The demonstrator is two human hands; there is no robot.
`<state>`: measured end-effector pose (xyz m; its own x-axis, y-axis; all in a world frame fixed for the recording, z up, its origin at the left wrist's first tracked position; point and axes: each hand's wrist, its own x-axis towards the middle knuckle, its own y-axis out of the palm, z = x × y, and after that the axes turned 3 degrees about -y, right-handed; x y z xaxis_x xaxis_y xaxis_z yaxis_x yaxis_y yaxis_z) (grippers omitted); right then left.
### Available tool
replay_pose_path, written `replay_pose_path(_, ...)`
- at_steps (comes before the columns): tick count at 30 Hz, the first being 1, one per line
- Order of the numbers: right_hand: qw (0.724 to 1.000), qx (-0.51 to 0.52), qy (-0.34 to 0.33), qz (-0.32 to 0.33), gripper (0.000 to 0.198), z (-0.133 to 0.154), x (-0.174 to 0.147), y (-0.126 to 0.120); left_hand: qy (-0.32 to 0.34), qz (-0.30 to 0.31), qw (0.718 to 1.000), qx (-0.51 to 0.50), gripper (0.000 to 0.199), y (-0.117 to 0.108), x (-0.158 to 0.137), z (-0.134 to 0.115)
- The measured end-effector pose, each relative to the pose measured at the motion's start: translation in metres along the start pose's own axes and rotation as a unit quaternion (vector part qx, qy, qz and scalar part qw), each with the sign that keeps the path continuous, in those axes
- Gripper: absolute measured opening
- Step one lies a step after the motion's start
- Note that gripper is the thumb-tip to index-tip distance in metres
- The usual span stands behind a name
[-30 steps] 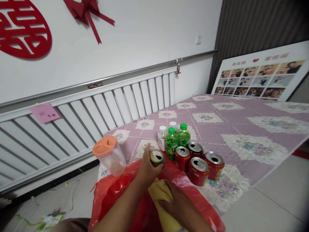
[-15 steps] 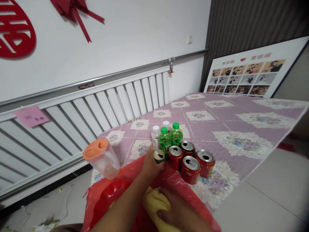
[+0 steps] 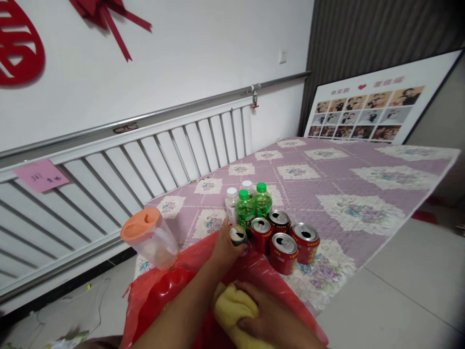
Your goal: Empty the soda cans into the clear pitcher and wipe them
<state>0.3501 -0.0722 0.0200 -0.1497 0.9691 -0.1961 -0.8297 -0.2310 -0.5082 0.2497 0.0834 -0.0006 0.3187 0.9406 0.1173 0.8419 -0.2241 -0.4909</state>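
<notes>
My left hand [image 3: 225, 246] is wrapped round a small dark green can [image 3: 238, 234] with an opened top, beside the other drinks. In my right hand [image 3: 258, 310] is a bunched yellow cloth [image 3: 234, 306], held over red plastic sheeting [image 3: 196, 252]. Just right of the green can stand several opened red cans [image 3: 284, 252]. Behind them are two bottles of green drink [image 3: 245, 209] with green caps and two clear bottles [image 3: 231, 203] with white caps. My left forearm partly covers a red scalloped tray [image 3: 160, 295].
A clear plastic jug [image 3: 156, 242] with an orange lid stands at the table's left edge. The flowered cloth [image 3: 308, 189] covers the table. A white radiator [image 3: 163, 155] runs along the wall behind. A photo board [image 3: 366, 106] leans at the back right.
The view has shifted slightly, so everything sits a little further left. My left hand stays on the green can and my right hand keeps the yellow cloth.
</notes>
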Motion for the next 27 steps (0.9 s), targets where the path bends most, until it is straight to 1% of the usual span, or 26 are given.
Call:
replay_pose_path(3,0.999,0.046,-0.016,0.022,0.069,-0.004,0.003,0.000,0.001,0.010,1.000,0.001,0.107,-0.003,-0.001,-0.003)
replay_pose_path(6,0.998,0.049,-0.029,0.010,0.067,-0.008,0.007,0.000,0.002,0.011,1.000,0.004,0.106,-0.010,-0.004,-0.006)
replay_pose_path(9,0.999,0.043,-0.021,-0.013,0.069,-0.008,0.010,0.001,-0.003,-0.009,1.000,0.007,0.095,-0.022,-0.014,-0.009)
replay_pose_path(12,0.998,0.052,-0.022,-0.041,0.067,-0.008,0.014,0.003,-0.010,-0.023,1.000,-0.004,0.080,-0.041,-0.039,-0.011)
replay_pose_path(15,0.996,0.045,-0.011,-0.071,0.066,-0.011,0.018,0.008,-0.022,-0.023,0.999,-0.027,0.067,-0.064,-0.076,-0.008)
replay_pose_path(16,0.996,0.035,-0.004,-0.080,0.067,-0.013,0.019,0.010,-0.023,-0.005,0.999,-0.031,0.060,-0.073,-0.090,-0.005)
replay_pose_path(18,0.996,0.009,0.014,-0.088,0.073,-0.016,0.020,0.012,-0.025,-0.011,0.999,-0.035,0.052,-0.091,-0.118,0.004)
replay_pose_path(21,0.995,-0.029,0.031,-0.092,0.076,-0.020,0.017,0.015,-0.071,-0.009,0.997,-0.015,0.047,-0.119,-0.154,0.025)
replay_pose_path(24,0.992,-0.042,0.009,-0.123,0.068,-0.026,0.016,0.017,-0.106,-0.004,0.993,-0.043,0.046,-0.144,-0.179,0.051)
replay_pose_path(27,0.981,-0.053,-0.009,-0.189,0.061,-0.039,0.019,0.018,-0.125,-0.013,0.986,-0.113,0.052,-0.164,-0.194,0.074)
